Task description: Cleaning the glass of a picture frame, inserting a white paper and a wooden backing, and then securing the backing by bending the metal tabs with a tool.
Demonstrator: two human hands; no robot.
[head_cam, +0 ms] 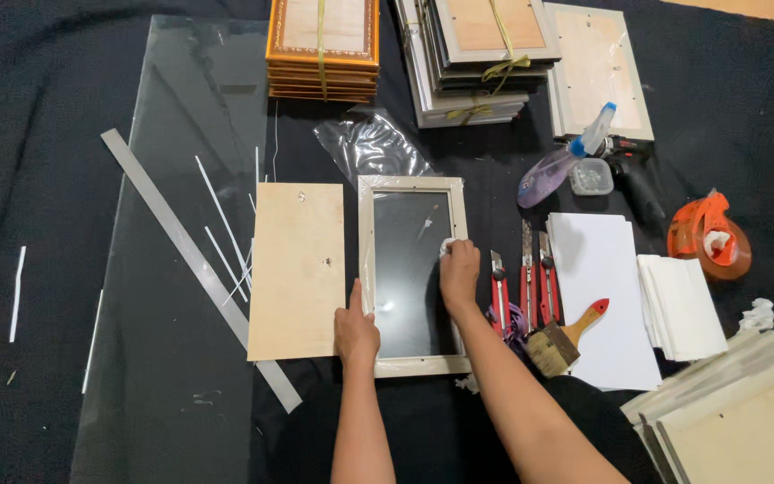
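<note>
On the black cloth in front of you lies a pale picture frame (413,274), glass up. Your left hand (355,330) presses flat, fingers together, on its lower left rail. Your right hand (459,273) is clamped on a small white wipe (446,246) against the glass's right edge. Plywood backing board (297,270) just left; red utility knives (521,282) just right.
</note>
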